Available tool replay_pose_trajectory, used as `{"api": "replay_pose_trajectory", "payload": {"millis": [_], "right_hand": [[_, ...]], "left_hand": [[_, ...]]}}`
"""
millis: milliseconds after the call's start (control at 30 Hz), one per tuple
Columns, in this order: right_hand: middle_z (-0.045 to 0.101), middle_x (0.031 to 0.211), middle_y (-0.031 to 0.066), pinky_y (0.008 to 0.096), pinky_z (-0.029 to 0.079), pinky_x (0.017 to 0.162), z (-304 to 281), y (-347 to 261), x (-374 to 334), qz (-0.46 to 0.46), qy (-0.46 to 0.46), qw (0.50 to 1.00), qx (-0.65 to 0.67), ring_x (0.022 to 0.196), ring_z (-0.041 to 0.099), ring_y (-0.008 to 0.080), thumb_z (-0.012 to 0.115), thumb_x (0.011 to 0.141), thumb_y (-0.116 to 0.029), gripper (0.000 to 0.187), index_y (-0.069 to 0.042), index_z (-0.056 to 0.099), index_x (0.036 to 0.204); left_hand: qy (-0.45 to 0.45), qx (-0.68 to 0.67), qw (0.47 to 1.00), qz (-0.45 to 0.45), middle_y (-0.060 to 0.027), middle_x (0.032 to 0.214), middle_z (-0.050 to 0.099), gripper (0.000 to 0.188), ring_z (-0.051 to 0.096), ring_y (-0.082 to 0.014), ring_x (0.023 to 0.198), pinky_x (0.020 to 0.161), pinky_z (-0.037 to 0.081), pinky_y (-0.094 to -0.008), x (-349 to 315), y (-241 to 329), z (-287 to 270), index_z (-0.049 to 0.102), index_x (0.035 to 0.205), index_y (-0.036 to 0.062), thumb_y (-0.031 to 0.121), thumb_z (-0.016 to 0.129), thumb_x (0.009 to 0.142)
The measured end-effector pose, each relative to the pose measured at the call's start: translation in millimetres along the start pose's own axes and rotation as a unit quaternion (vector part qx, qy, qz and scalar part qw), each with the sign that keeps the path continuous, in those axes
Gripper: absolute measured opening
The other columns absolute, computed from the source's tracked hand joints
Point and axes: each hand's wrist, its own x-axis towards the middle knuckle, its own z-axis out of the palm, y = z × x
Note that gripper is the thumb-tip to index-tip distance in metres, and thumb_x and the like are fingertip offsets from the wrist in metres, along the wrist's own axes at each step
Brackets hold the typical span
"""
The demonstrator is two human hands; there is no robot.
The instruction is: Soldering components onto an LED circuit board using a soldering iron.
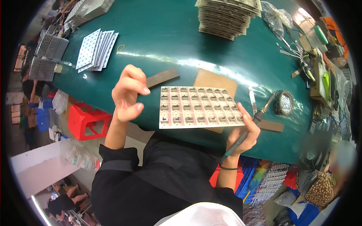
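Note:
My right hand (pixel 248 135) is closed on the right edge of a pale circuit board panel (pixel 198 107) with rows of small dark metal-topped components. The same hand also holds a soldering iron (pixel 238 142), its tip pointing up and away toward a round tin (pixel 284 103) of silvery material. The panel is tilted above the near edge of the green table, over a brown board (pixel 215 80). My left hand (pixel 129 94) is raised off the panel's left side. Its fingers are bent but apart, with nothing between them, near a dark flat bar (pixel 164 77).
A tall stack of panels (pixel 226 19) stands at the far side of the green table (pixel 158 41). White dotted boards (pixel 92 51) lie at left beside a rubber band (pixel 120 48). Tools and a box (pixel 324 83) crowd the right edge. A red stool (pixel 81 120) stands left.

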Motion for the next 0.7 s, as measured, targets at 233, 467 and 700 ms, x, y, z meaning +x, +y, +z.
{"api": "replay_pose_trajectory", "payload": {"millis": [233,467,700], "right_hand": [[0.066,0.108,0.0313,0.0437,0.055,0.091,1,2,0,-0.007,0.006,1.0,0.022,0.103,0.069,0.0376,0.06,0.093,0.002,0.021,0.002,0.047,0.109],[0.067,0.108,0.0326,0.0425,0.052,0.093,2,1,-1,0.007,0.012,1.0,0.023,0.102,0.068,0.0351,0.053,0.092,0.006,0.019,0.0,0.047,0.109],[0.066,0.108,0.0328,0.0424,0.051,0.094,2,0,0,0.01,0.013,0.999,0.044,0.104,0.068,0.0351,0.05,0.092,0.007,0.018,-0.001,0.047,0.109]], "left_hand": [[0.157,-0.096,0.979,-0.085,-0.005,0.083,0.042,0.043,0.037,-0.0125,0.067,0.059,0.033,-0.0273,-10,-16,-16,0.057,0.094,0.003,0.039,0.036,0.105],[0.168,-0.147,0.954,-0.198,-0.0004,0.079,0.04,0.047,0.031,-0.0078,0.061,0.053,0.026,-0.0209,-25,-23,-12,0.058,0.1,0.0018,0.039,0.03,0.108],[0.079,-0.039,0.976,-0.199,-0.0059,0.099,0.052,0.035,0.04,-0.0079,0.073,0.064,0.031,-0.0219,-30,-25,-2,0.062,0.105,-0.0005,0.028,0.042,0.105]]}}
